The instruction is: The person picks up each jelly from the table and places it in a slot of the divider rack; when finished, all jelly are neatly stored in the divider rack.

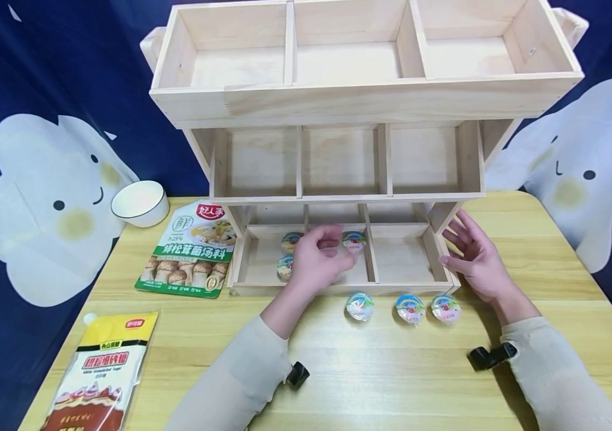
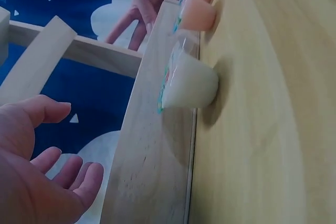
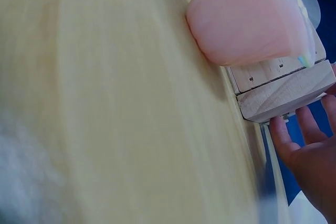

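Note:
My left hand (image 1: 313,260) reaches over the middle compartment of the lowest wooden drawer (image 1: 408,289), its fingers loosely bent and holding nothing. Close to its fingertips, a jelly cup (image 1: 354,240) with a printed lid lies in that compartment. Two others, an orange-lidded jelly cup (image 1: 291,242) and a blue-lidded jelly cup (image 1: 285,267), are left of the hand, partly hidden. At the drawer's right end, my right hand (image 1: 472,260) touches the side with its fingertips. In front, on the table, stand a white jelly cup (image 2: 190,83) and two pink ones, the nearest pink cup (image 3: 247,19) beside the drawer front.
The wooden shelf rises in tiers, with a middle tier (image 1: 346,197) and a top tier (image 1: 370,99) overhanging the hands. A mushroom soup packet (image 1: 187,251), a white bowl (image 1: 140,205) and a yellow-topped spouted pouch (image 1: 102,371) occupy the table's left side.

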Demonstrator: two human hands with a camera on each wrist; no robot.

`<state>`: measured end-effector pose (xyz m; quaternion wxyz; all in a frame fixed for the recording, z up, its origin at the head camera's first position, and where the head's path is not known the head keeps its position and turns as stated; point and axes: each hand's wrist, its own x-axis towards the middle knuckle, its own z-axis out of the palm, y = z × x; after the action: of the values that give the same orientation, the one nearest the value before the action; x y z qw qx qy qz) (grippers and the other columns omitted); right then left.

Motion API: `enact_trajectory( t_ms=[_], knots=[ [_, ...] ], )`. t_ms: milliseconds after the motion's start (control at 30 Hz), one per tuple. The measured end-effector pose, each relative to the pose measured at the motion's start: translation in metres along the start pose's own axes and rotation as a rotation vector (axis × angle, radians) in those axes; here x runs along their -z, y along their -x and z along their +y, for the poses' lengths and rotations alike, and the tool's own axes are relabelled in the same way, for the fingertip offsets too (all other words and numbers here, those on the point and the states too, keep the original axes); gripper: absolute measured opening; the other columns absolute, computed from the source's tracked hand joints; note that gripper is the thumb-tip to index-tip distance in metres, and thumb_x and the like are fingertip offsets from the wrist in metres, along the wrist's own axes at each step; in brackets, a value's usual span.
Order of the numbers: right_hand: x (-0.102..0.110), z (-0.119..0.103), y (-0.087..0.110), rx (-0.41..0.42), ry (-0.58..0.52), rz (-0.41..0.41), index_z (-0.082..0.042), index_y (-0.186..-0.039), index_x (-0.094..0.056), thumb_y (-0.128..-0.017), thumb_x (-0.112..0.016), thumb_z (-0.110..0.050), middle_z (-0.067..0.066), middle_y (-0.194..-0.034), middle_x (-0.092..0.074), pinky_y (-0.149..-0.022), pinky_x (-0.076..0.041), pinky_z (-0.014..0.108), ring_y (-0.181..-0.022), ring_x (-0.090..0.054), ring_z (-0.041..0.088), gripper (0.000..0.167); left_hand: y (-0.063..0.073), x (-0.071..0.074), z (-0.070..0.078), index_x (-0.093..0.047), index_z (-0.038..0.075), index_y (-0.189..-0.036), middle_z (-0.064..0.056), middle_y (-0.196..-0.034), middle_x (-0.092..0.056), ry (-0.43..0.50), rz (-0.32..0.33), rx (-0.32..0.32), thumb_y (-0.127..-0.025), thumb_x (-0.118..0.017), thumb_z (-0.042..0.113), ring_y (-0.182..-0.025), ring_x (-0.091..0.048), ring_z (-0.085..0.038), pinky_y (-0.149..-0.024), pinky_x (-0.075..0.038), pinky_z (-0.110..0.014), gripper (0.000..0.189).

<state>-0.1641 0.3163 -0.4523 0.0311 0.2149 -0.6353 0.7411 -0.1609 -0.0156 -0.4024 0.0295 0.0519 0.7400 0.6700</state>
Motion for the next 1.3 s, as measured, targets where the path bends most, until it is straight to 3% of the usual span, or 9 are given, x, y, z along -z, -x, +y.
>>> enact_trajectory(
  t_ms=[167, 333, 900, 1300],
  knots=[
    [-0.002, -0.002, -0.001, 0.007, -0.013, 0.018, -0.007, -0.159, -0.022, -0.073, -0.043, 0.042, 0.022, -0.156, -0.034, -0.102, -0.045, 0.028, -0.133, -0.046, 0.023, 0.101, 0.014, 0.004, 0.002, -0.063, -0.005, -0.119, -0.018, -0.114, -0.063, 0.036, -0.03, -0.034, -0.071, -0.084, -0.002, -0.109, -0.058, -0.041, -0.093, -0.053, -0.04, 0.053],
    [-0.004, -0.003, -0.001, 0.003, -0.029, 0.028, -0.008, -0.159, -0.022, -0.073, -0.043, 0.041, 0.018, -0.155, -0.037, -0.099, -0.047, 0.028, -0.131, -0.048, 0.022, 0.101, 0.028, 0.008, 0.001, -0.064, -0.002, -0.118, -0.009, -0.11, -0.064, 0.028, -0.045, -0.049, -0.072, -0.085, 0.0, -0.109, -0.059, -0.039, -0.092, -0.054, -0.04, 0.05],
    [-0.005, 0.0, 0.006, -0.021, 0.002, 0.019, -0.009, -0.159, -0.021, -0.076, -0.046, 0.039, 0.016, -0.156, -0.036, -0.102, -0.044, 0.026, -0.131, -0.048, 0.016, 0.1, 0.069, 0.012, -0.014, -0.065, -0.002, -0.114, -0.01, -0.109, -0.064, 0.079, -0.096, -0.028, -0.072, -0.084, -0.004, -0.107, -0.058, -0.041, -0.092, -0.053, -0.043, 0.047],
    [-0.003, -0.001, 0.005, -0.01, 0.013, 0.012, -0.009, -0.159, -0.02, -0.076, -0.047, 0.038, 0.017, -0.157, -0.034, -0.101, -0.045, 0.026, -0.132, -0.047, 0.017, 0.099, 0.088, 0.017, -0.023, -0.062, -0.011, -0.114, -0.025, -0.111, -0.062, 0.111, -0.099, -0.014, -0.072, -0.082, -0.007, -0.105, -0.058, -0.045, -0.092, -0.054, -0.043, 0.047]
  ],
)
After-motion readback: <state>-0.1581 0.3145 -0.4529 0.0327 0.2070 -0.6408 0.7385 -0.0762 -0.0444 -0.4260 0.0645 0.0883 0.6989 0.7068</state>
